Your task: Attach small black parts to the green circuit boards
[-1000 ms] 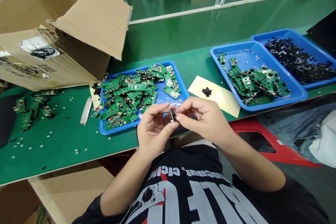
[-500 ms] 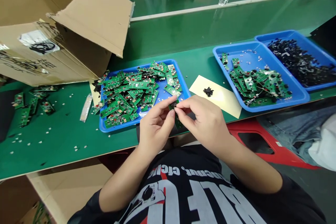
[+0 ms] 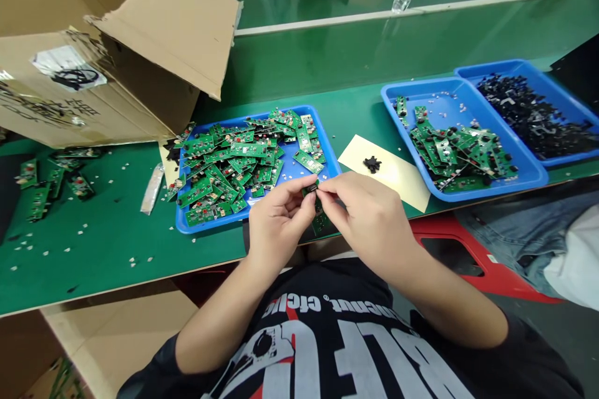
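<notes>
Both hands meet over the counter's (image 3: 116,218) front edge, a board (image 3: 320,222) between them.
The left hand (image 3: 279,217) pinches the board's upper end between thumb and forefinger, near the front right corner of the left tray (image 3: 187,229), which is heaped with boards. The right hand (image 3: 369,209) has thumb and forefinger drawn close together by a black part (image 3: 312,187) at that end; I cannot tell whether they grip it. Right of the hands, paper (image 3: 402,177) carrying a black pile (image 3: 372,164) reaches the counter's front edge, beside the middle tray's (image 3: 486,192) left edge.
</notes>
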A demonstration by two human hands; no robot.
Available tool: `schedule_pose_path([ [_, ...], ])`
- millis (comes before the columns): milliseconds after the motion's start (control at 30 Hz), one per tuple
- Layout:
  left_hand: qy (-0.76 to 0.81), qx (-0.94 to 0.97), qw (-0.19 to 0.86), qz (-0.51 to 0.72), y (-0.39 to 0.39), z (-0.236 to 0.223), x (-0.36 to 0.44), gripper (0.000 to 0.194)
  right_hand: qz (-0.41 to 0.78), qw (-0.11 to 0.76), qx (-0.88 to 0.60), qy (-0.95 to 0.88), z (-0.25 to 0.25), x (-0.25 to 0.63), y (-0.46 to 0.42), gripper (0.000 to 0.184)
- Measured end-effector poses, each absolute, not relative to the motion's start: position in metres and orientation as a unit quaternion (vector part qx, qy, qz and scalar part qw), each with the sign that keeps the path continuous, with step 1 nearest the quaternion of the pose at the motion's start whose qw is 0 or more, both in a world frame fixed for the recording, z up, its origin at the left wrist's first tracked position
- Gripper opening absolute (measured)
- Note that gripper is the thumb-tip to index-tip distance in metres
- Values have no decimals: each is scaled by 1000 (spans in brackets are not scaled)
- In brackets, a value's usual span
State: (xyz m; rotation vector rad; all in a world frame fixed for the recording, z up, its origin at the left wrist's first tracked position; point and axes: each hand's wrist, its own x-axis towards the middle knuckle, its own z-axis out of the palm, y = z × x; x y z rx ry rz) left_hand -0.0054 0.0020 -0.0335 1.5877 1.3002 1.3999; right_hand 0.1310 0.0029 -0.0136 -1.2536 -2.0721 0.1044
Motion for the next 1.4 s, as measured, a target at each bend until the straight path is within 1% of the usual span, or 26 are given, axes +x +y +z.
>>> schedule_pose_path([
  [167, 491, 631, 279, 532, 2, -38, -5, 18, -5, 341, -474, -812, -19, 132, 12, 26],
  [233, 497, 629, 278, 530, 2, -39, -7, 17, -16, 366, -514, -776, -18, 144, 23, 22],
  [300, 499, 606, 325, 527, 3, -39, -10, 16, -8, 418, -575, -704, -17, 162, 35, 16],
  [400, 481, 569, 417, 521, 10, -40, -15, 17, 85, 498, -598, -622, -18, 191, 42, 6],
  [467, 466, 564, 439, 521, 18, -41, -15, 18, 172, 520, -582, -601, -27, 203, 38, 3],
  [500, 461, 567, 444, 519, 23, -41, -13, 19, 214, 525, -574, -591, -34, 206, 33, 4],
  [567, 452, 578, 454, 505, 33, -40, -6, 19, 291, 540, -558, -559, -49, 209, 22, 14],
  [600, 445, 585, 462, 496, 38, -40, -1, 18, 336, 552, -544, -536, -57, 208, 15, 25],
  [700, 422, 609, 471, 479, 47, -40, 23, 15, 463, 567, -487, -476, -73, 201, -3, 64],
  [733, 414, 611, 475, 479, 50, -41, 33, 14, 479, 569, -481, -465, -75, 198, -8, 72],
  [767, 405, 607, 485, 482, 52, -43, 42, 13, 481, 573, -483, -455, -76, 195, -11, 76],
  [833, 387, 582, 520, 491, 55, -48, 61, 14, 456, 587, -505, -438, -75, 193, -14, 74],
  [900, 373, 575, 541, 488, 59, -54, 76, 16, 424, 594, -528, -433, -71, 198, -11, 67],
  [967, 360, 593, 547, 468, 61, -60, 84, 29, 385, 594, -549, -445, -67, 212, -4, 62],
  [1033, 357, 621, 544, 437, 62, -65, 85, 49, 318, 590, -578, -465, -64, 233, 9, 60],
  [1067, 360, 635, 538, 422, 61, -67, 83, 56, 273, 585, -598, -475, -63, 245, 18, 59],
  [1100, 365, 648, 531, 407, 60, -69, 81, 57, 220, 573, -624, -483, -62, 259, 28, 60],
  [1167, 369, 672, 513, 385, 58, -72, 73, 48, 114, 523, -685, -494, -63, 285, 51, 60],
  [1233, 373, 696, 488, 372, 56, -75, 64, 38, 31, 448, -737, -505, -64, 307, 74, 59],
  [1267, 376, 708, 473, 366, 54, -76, 59, 35, 7, 419, -754, -505, -64, 315, 84, 57],
  [1400, 391, 749, 404, 350, 52, -76, 43, 27, -35, 370, -786, -494, -59, 323, 105, 41],
])
